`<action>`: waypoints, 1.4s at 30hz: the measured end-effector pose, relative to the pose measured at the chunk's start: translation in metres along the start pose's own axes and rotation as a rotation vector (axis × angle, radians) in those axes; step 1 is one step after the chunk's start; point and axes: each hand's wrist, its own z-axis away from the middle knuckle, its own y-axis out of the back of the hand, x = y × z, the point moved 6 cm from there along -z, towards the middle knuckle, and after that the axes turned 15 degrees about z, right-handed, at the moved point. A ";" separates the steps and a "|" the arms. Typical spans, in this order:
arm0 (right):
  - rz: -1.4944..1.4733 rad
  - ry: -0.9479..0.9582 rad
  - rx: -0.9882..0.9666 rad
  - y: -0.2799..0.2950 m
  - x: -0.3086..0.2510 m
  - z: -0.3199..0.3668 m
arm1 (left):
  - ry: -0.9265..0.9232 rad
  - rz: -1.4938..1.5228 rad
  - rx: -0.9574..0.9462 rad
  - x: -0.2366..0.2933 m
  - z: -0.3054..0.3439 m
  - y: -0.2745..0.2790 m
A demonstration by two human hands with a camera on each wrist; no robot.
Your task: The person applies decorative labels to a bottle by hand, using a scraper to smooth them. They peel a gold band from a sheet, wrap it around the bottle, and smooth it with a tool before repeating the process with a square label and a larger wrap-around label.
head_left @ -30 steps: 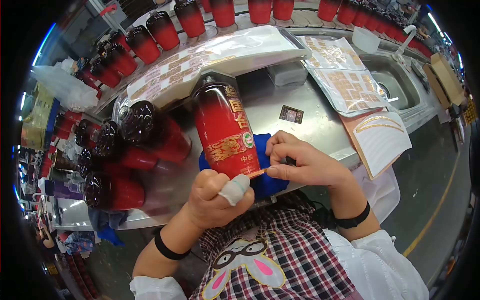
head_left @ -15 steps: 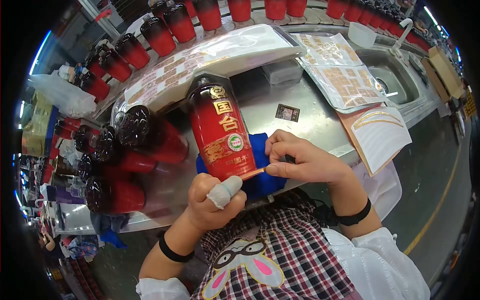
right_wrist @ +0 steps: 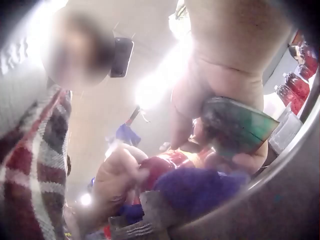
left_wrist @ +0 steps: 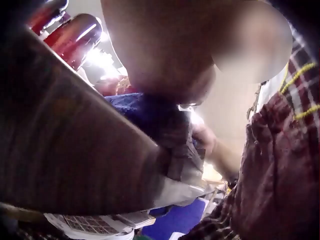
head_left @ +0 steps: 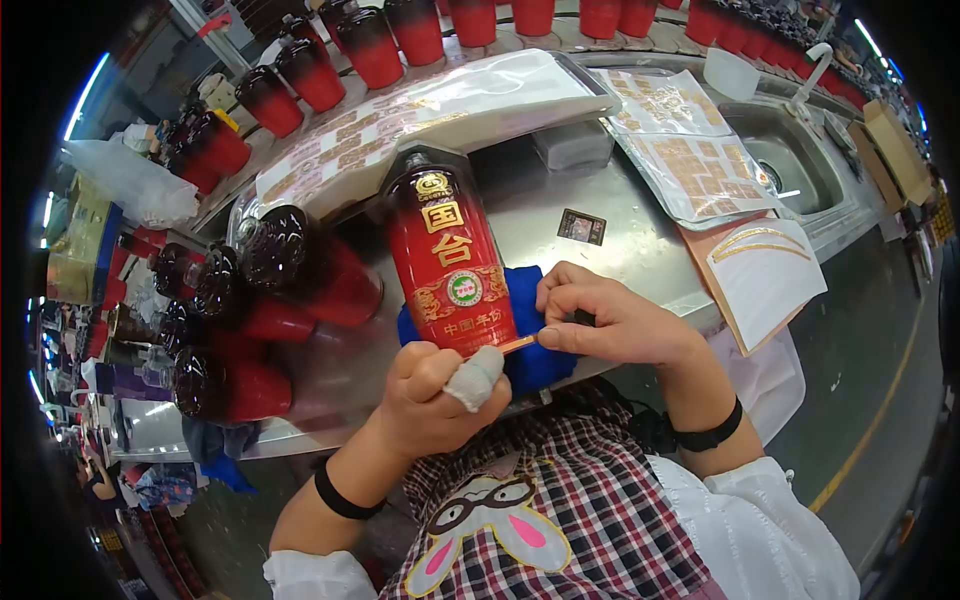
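Observation:
A red bottle [head_left: 415, 240] with a black shoulder and gold characters lies on a folded blue cloth [head_left: 540, 372], its neck pointing away. My left hand [head_left: 420, 395], one digit wrapped in white bandage, holds the bottle's base with curled fingers. At the base's right edge, my right hand [head_left: 620, 322] pinches the end of a thin orange-gold strip [head_left: 520, 344] between thumb and finger. A flat green piece [right_wrist: 245, 127] shows within the right hand in the right wrist view. A small dark card [head_left: 581, 227] lies on the metal table beyond that hand.
Several dark-topped red bottles [head_left: 335, 270] lie at the left. A white sheet of labels [head_left: 400, 125] rests on a raised tray behind the bottle. Gold label sheets [head_left: 700, 175] and a sink [head_left: 800, 180] are at the right. More bottles [head_left: 375, 50] line the back conveyor.
The bottle has rolled leftward about its length, bringing its gold lettering and round green-white emblem from the right side to face up. Both hands stay at its base. Bottles on the conveyor have shifted.

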 end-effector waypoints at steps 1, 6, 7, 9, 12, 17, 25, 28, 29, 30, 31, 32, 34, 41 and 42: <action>-0.002 0.006 -0.002 0.000 0.000 -0.001 | -0.009 0.003 -0.022 -0.001 -0.001 -0.001; -0.020 0.024 0.020 0.000 0.001 0.002 | 0.056 0.114 -0.002 -0.005 0.017 -0.003; -0.020 0.021 0.021 0.000 0.002 0.003 | 0.076 0.100 0.000 -0.004 0.019 -0.002; -0.015 0.020 0.014 -0.001 0.004 0.001 | 0.072 0.067 0.013 -0.003 0.017 -0.001; -0.008 0.032 0.011 0.000 0.002 0.000 | 0.017 0.028 -0.003 -0.002 0.001 0.003; 0.011 0.032 0.021 -0.001 0.003 -0.001 | 0.038 0.137 -0.025 -0.006 0.011 0.000; 0.021 0.033 -0.004 -0.002 0.004 -0.005 | -0.036 -0.004 -0.093 -0.001 -0.003 -0.004; 0.011 0.026 0.010 -0.003 0.003 -0.003 | -0.051 0.012 -0.066 0.000 -0.001 -0.005; 0.011 0.029 0.018 -0.003 0.003 -0.003 | -0.057 0.020 -0.043 -0.001 0.001 -0.005; 0.010 0.031 0.028 -0.002 0.003 -0.003 | -0.018 0.045 -0.020 -0.003 0.006 -0.005; 0.008 0.024 0.031 -0.002 0.004 -0.002 | 0.022 0.070 0.001 -0.004 0.013 -0.004; 0.006 0.019 0.031 -0.003 0.005 -0.002 | 0.066 0.093 0.023 -0.005 0.016 -0.002; 0.003 0.016 0.021 -0.003 0.006 -0.003 | 0.028 0.057 0.000 -0.002 0.009 -0.003; 0.016 0.031 0.014 -0.003 0.005 -0.004 | -0.066 0.030 -0.063 -0.002 0.000 -0.007; 0.014 0.033 0.025 -0.002 0.004 -0.004 | -0.026 0.039 -0.041 -0.003 0.005 -0.006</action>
